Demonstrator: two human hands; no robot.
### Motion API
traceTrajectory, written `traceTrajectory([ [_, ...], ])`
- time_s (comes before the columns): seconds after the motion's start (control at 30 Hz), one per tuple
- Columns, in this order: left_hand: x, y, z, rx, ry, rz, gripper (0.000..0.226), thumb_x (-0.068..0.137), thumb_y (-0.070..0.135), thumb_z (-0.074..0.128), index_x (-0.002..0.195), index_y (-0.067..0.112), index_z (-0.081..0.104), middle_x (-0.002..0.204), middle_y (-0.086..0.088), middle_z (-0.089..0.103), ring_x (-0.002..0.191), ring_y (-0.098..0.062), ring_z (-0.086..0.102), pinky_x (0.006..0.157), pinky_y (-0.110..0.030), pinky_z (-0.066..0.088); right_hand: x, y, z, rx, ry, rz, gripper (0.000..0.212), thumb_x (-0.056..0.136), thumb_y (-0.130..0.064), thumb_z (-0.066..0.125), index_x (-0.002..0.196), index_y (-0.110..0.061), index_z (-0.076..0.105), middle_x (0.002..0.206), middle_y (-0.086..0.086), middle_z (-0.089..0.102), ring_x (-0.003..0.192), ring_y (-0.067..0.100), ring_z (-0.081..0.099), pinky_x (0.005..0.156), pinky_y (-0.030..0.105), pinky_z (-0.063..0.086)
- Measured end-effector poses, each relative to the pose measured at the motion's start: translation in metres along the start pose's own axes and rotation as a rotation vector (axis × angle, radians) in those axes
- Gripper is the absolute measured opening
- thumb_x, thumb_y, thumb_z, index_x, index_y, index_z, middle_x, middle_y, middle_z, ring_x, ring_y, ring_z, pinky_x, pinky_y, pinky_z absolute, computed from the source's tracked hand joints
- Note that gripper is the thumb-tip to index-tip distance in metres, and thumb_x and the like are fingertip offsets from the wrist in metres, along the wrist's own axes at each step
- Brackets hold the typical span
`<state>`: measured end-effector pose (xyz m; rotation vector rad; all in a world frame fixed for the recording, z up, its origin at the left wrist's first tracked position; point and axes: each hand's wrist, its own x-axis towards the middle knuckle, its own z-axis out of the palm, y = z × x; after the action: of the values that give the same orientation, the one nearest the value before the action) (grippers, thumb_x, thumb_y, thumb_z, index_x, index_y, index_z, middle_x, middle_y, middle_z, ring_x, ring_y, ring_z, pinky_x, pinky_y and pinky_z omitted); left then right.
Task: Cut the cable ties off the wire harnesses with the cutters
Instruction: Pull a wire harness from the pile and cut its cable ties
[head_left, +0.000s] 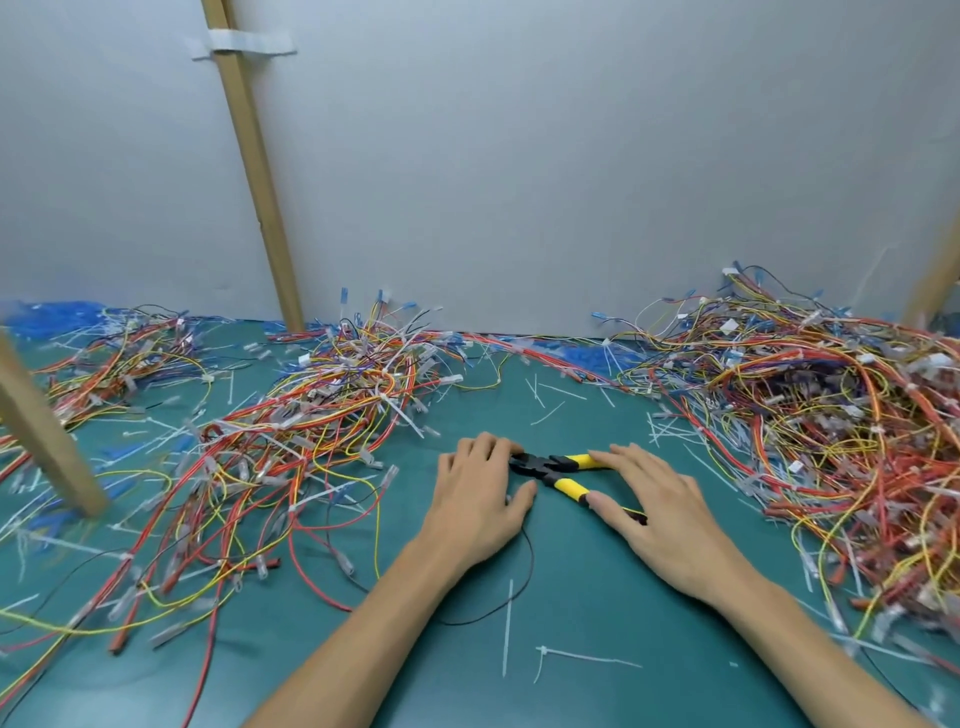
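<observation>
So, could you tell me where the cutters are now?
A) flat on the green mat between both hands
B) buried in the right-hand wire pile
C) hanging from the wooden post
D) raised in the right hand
A: the cutters lie on the green mat, handles spread, left hand touching the head, right hand resting on the handles.

The green tabletop (597, 623) is carrying two tangled wire heaps: the left heap (291, 415) is sprawling toward the front, and the right heap (831, 415) is piling up near the wall. Between them the cutters (550, 467) are lying with yellow handles spread. White cut ties (506, 629) are lying scattered in front, near a loose black wire (532, 551).
</observation>
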<state>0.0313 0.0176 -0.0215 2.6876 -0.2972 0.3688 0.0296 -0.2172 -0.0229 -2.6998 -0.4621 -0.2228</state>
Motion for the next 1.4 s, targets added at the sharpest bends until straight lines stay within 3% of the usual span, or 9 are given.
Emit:
traceTrajectory([
  [1.0,-0.003,-0.001,-0.002,0.069,-0.022,0.038,0.043,0.101,0.044,0.039,0.140,0.028,0.040,0.136,0.007,0.044,0.129,-0.017,0.036,0.107,-0.036,0.028,-0.005,-0.006,-0.007,0.028,-0.068,0.025,0.052,0.096,-0.065,0.037,0.145,-0.052,0.029,0.160,-0.022,0.025,0.152,-0.003,0.002,0.119,0.030,0.015],
  [1.4,-0.003,-0.002,-0.002,0.060,-0.031,0.039,0.043,0.101,0.043,0.039,0.140,0.026,0.041,0.136,0.004,0.045,0.129,-0.019,0.037,0.107,-0.036,0.028,-0.006,-0.013,-0.010,-0.028,-0.068,0.043,0.067,0.083,-0.077,0.018,0.145,-0.053,0.026,0.160,-0.024,0.021,0.153,0.001,0.000,0.120,0.031,0.011],
])
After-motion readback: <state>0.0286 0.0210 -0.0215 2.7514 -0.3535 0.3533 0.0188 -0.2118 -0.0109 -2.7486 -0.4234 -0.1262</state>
